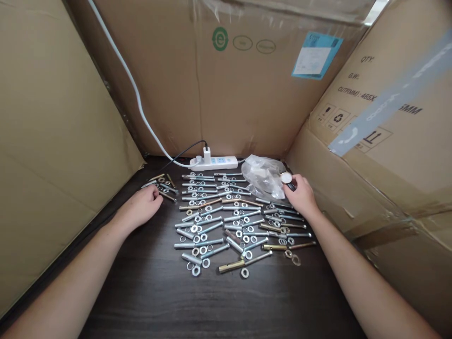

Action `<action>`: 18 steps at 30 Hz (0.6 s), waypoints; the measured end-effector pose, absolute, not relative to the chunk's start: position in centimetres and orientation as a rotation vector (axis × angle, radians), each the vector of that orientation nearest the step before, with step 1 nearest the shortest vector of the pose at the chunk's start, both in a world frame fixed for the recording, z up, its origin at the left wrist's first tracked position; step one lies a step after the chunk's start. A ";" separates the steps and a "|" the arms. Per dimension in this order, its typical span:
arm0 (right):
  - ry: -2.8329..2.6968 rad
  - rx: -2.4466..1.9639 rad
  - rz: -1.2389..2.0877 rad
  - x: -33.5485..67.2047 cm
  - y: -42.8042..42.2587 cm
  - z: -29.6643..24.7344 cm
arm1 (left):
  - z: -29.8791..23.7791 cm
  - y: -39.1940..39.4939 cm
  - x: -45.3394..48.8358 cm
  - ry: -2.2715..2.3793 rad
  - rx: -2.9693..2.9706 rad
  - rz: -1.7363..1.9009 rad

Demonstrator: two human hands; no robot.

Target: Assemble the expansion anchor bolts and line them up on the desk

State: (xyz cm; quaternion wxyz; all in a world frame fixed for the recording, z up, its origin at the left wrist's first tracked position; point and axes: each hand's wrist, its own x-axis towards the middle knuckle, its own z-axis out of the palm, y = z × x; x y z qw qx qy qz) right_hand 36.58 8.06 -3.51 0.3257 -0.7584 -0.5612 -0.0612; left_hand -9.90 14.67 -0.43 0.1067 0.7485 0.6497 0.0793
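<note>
- Held a round piece (286,178) in the right hand (304,194), with fingers curled round it, beside the bag (263,176).
- Half-curled the left hand (143,205) at the bolt pile (167,196); could not tell any grip.
- Probably needed a light touch, without nudging rows (231,266) on the table (158,301).

Jumbled pile of silver & brass-col. bolts (168,187) at L; rd white-faced disc (286,178) held, R.

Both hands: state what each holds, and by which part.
Right hand: round white-faced object, apparently by its dark part. Left hand: at the bolt pile; hold unclear.
</note>
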 end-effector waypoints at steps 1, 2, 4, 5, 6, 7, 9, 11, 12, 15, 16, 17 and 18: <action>-1.472 -1.988 -0.156 36.6 8.1 -3.5 | -0.4 14.7 -9.9 1.916 2.209 0.236; -1.473 -1.987 -0.151 36.6 8.1 -3.5 | -0.4 14.7 -9.9 1.922 2.217 0.243; -1.477 -1.982 -0.142 36.7 8.1 -3.6 | -0.4 14.7 -10.0 1.958 2.224 0.261; -1.478 -1.980 -0.140 36.7 8.1 -3.6 | -0.4 14.7 -10.0 1.991 2.219 0.276; -1.478 -1.977 -0.139 36.7 8.1 -3.7 | -0.5 14.8 -10.0 2.031 2.216 0.300; -1.478 -1.973 -0.139 36.8 8.2 -3.8 | -0.5 14.8 -10.0 2.071 2.221 0.332; -1.475 -1.966 -0.138 36.8 8.2 -3.9 | -0.8 15.0 -10.0 2.119 2.263 0.408; -1.474 -1.961 -0.135 36.9 8.3 -4.0 | -1.0 15.1 -9.9 2.103 2.327 0.450; -1.473 -1.961 -0.133 36.9 8.3 -4.0 | -1.1 15.1 -9.9 2.087 2.343 0.452; -1.473 -1.962 -0.128 36.8 8.3 -4.0 | -1.2 15.2 -10.0 2.065 2.323 0.422; -1.473 -1.964 -0.126 36.8 8.3 -4.0 | -1.2 15.2 -10.0 2.065 2.306 0.412; -1.473 -1.965 -0.123 36.8 8.3 -4.0 | -1.1 15.2 -10.0 2.062 2.294 0.407; -1.472 -1.967 -0.121 36.8 8.3 -4.0 | -1.0 15.2 -10.0 2.054 2.287 0.408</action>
